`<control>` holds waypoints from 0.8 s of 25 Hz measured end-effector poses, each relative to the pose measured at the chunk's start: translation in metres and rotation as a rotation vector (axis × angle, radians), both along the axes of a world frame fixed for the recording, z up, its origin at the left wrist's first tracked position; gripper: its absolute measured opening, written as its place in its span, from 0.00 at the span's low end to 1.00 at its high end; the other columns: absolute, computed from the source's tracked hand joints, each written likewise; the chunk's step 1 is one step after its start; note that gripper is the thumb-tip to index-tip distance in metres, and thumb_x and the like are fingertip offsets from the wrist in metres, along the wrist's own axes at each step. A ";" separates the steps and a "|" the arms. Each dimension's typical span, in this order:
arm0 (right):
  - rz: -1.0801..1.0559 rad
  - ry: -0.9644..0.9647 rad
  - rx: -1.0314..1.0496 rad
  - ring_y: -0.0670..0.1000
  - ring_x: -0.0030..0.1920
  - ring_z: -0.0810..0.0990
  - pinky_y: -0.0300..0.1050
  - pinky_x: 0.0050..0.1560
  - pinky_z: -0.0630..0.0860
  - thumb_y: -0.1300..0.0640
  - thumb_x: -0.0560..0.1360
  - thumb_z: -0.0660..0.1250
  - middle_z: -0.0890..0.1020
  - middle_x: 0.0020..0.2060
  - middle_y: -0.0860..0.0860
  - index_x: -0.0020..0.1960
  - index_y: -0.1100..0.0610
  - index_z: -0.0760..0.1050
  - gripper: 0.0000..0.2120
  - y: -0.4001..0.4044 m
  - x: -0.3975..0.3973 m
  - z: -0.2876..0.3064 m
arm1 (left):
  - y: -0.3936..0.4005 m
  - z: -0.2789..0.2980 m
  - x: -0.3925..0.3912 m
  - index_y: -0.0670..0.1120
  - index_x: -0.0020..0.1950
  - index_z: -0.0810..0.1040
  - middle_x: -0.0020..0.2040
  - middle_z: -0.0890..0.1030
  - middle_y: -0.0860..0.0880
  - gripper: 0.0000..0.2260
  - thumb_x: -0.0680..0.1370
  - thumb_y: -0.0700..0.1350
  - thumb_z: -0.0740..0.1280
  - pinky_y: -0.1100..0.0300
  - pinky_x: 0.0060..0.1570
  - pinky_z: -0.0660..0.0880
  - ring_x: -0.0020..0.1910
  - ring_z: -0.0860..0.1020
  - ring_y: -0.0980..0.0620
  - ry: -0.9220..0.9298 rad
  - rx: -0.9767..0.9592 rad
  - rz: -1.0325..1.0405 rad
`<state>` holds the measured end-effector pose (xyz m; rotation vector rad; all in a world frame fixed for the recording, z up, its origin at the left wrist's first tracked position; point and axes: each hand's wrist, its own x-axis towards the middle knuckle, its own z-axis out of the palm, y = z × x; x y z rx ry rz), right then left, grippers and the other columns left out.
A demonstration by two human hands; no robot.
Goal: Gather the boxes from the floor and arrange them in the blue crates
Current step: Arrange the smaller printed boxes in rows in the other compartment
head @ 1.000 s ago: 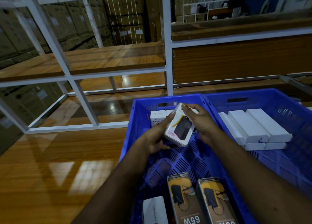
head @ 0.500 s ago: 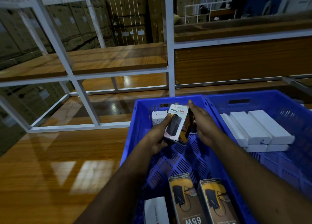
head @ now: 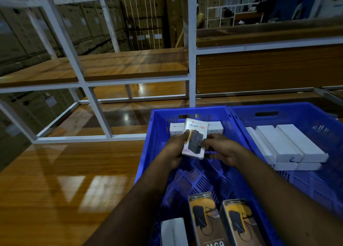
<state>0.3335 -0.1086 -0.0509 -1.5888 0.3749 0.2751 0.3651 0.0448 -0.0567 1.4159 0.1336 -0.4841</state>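
Note:
Both my hands hold a white "Halley 20k" power-bank box (head: 195,137) upright inside the left blue crate (head: 157,121), near its far wall. My left hand (head: 176,149) grips the box's left edge with the thumb on its front. My right hand (head: 220,150) steadies its right side. Behind it two matching white boxes (head: 215,127) stand against the far wall. Two yellow-and-black boxes (head: 204,218) and a white box (head: 173,232) lie at the crate's near end.
A second blue crate (head: 289,114) touches the first on the right and holds several long white boxes (head: 284,143) stacked flat. Both crates rest on a glossy wooden surface (head: 65,181). White metal shelf frames (head: 96,105) with wooden boards stand behind.
The held box has turned front-up and moved down and toward the far wall, closer to the standing boxes. Both hands followed it forward.

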 end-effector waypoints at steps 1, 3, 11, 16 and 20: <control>0.006 0.018 -0.036 0.57 0.57 0.82 0.60 0.62 0.78 0.65 0.74 0.70 0.84 0.54 0.58 0.60 0.61 0.76 0.15 -0.001 0.000 -0.001 | 0.000 0.001 -0.001 0.42 0.66 0.77 0.60 0.83 0.41 0.16 0.84 0.49 0.61 0.47 0.57 0.78 0.56 0.82 0.39 0.006 0.012 -0.009; -0.015 0.028 -0.095 0.58 0.58 0.80 0.60 0.61 0.78 0.65 0.72 0.72 0.82 0.55 0.57 0.61 0.59 0.74 0.18 -0.004 0.002 -0.003 | -0.002 0.002 -0.003 0.43 0.65 0.77 0.60 0.82 0.43 0.14 0.85 0.48 0.60 0.48 0.58 0.77 0.57 0.81 0.41 -0.016 0.068 -0.050; -0.009 -0.101 -0.295 0.55 0.53 0.82 0.51 0.51 0.83 0.74 0.67 0.71 0.82 0.55 0.57 0.63 0.59 0.72 0.28 -0.011 0.001 -0.002 | -0.017 -0.019 -0.003 0.47 0.61 0.81 0.54 0.86 0.50 0.23 0.69 0.50 0.80 0.62 0.43 0.81 0.51 0.84 0.51 -0.344 0.296 -0.094; 0.028 -0.068 -0.388 0.57 0.60 0.80 0.47 0.50 0.80 0.72 0.70 0.72 0.81 0.61 0.57 0.68 0.60 0.70 0.29 -0.023 0.000 0.005 | -0.021 -0.032 0.006 0.47 0.65 0.78 0.58 0.84 0.49 0.27 0.68 0.47 0.81 0.57 0.49 0.83 0.55 0.83 0.49 -0.423 0.340 -0.129; -0.152 -0.188 -0.399 0.56 0.59 0.78 0.44 0.49 0.77 0.73 0.76 0.63 0.77 0.65 0.58 0.71 0.61 0.69 0.24 -0.030 0.001 0.009 | -0.022 -0.045 0.011 0.41 0.64 0.76 0.61 0.81 0.45 0.25 0.70 0.40 0.79 0.59 0.41 0.83 0.56 0.81 0.45 -0.318 0.442 -0.149</control>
